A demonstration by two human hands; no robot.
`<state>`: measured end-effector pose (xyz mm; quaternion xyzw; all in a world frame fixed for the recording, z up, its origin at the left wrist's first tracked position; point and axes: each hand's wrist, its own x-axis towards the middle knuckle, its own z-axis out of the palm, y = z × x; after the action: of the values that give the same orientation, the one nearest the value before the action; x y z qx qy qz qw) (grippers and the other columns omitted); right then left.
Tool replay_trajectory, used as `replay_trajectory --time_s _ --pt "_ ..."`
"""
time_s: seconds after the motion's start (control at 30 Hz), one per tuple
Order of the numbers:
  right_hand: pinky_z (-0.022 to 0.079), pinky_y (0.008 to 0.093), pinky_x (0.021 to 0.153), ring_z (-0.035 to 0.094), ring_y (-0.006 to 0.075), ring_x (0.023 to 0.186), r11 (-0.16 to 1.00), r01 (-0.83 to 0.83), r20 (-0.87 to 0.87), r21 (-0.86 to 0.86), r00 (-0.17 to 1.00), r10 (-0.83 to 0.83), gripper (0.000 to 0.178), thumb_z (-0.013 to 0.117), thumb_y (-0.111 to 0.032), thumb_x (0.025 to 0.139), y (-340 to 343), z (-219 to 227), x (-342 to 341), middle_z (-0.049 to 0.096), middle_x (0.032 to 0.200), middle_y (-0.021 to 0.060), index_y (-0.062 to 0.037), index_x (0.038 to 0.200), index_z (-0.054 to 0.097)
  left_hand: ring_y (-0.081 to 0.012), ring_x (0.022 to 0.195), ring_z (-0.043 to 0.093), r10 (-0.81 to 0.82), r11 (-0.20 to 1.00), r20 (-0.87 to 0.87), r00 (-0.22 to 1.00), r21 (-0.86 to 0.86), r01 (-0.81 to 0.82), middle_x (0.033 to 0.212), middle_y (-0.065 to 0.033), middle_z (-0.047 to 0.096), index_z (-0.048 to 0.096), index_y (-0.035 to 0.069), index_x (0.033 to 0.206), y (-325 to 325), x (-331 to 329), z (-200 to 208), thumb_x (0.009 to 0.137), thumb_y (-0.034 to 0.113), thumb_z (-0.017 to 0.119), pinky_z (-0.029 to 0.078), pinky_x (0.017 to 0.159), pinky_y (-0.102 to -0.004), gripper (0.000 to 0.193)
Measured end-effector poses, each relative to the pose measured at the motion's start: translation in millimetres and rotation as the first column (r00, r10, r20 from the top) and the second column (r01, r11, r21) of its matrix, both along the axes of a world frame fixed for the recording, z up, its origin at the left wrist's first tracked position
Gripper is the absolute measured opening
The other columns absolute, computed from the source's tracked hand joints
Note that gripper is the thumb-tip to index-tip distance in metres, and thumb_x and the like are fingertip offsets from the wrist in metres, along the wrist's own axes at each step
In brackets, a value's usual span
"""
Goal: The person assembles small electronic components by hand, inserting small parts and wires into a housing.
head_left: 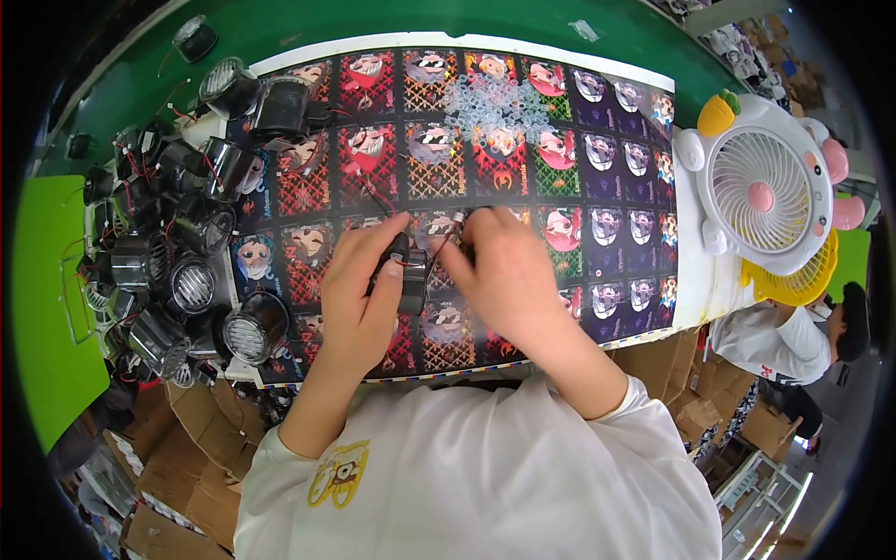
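While a black cylindrical plastic unit [413,287] is gripped between the thumb and fingers of the left hand [362,285] near the centre of the frame, the right hand [504,266] is held just beside it, with its fingers bent inward. A thin dark wire with reddish parts [435,263] is seen between the two hands; whether anything is pinched by the right fingertips cannot be told, as they are partly hidden.

Beneath both hands, most of the work surface is covered by a glossy dark sheet printed with rows of colourful cartoon figures [635,229]. On its upper middle part, a loose heap of small clear plastic pieces [495,107] is spread. Along the left of the frame, more black cylindrical units with ribbed clear covers and thin red wires [193,285] are piled, and the sheet's upper left corner is overlapped by a few of them. At the right of the frame, a white round fan with a pink hub [763,191] is placed, topped by a carrot-shaped orange ornament [719,114].

Behind the sheet, a dark green surface [373,21] is shown along the top. Open brown cardboard boxes [201,420] are seen at the lower left, and at the far right another person in a white shirt [779,345] is partly visible.
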<state>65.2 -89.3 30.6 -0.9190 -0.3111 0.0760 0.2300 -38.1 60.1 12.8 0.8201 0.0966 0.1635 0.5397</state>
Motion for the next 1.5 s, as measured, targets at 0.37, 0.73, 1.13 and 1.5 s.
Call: replay_trajectory --time_s 0.37,0.73,1.13,1.5 --pt "0.052 0.0405 0.062 0.063 0.0324 0.072 0.974 -0.056 0.123 0.220 0.992 0.029 0.012 0.066 -0.003 0.083 -7 -8 6 0.060 0.084 0.0159 -0.0003 0.087 0.056 -0.0295 0.097 0.060 0.063 0.992 -0.028 0.998 -0.106 -0.066 0.107 -0.0180 0.064 0.062 -0.002 0.122 -10 4 1 0.086 -0.001 0.053 0.045 0.091 -0.0378 0.037" --pt "0.050 0.0415 0.060 0.061 0.0340 0.069 0.883 -0.154 -0.033 0.444 0.982 0.188 0.014 0.064 0.002 0.084 -37 16 3 0.058 0.083 0.0144 -0.0008 0.097 0.060 -0.0323 0.092 0.058 -0.014 0.997 -0.029 0.999 -0.071 0.012 0.100 -0.0160 0.063 0.061 -0.001 0.122 -44 37 -2 0.084 -0.003 0.056 0.047 0.082 -0.0393 0.038" --pt "0.046 0.0345 0.056 0.057 0.0263 0.064 0.890 0.004 0.003 0.456 1.000 -0.006 0.027 0.062 0.009 0.083 -26 13 -11 0.058 0.078 0.0124 0.0005 0.108 0.067 -0.0320 0.086 0.059 0.048 0.999 -0.027 0.998 0.011 -0.048 0.096 -0.0156 0.064 0.062 -0.002 0.117 -49 42 -2 0.084 -0.004 0.055 0.048 0.077 -0.0398 0.034" --pt "0.045 0.0406 0.057 0.057 0.0324 0.066 0.889 -0.361 -0.014 0.281 0.925 0.380 0.023 0.062 0.006 0.077 -28 39 45 0.053 0.074 0.0133 -0.0009 0.098 0.067 -0.0323 0.086 0.060 0.006 1.000 0.038 0.999 0.029 -0.007 0.094 -0.0164 0.064 0.063 -0.003 0.115 -44 43 -6 0.088 -0.002 0.051 0.048 0.077 -0.0396 0.030"
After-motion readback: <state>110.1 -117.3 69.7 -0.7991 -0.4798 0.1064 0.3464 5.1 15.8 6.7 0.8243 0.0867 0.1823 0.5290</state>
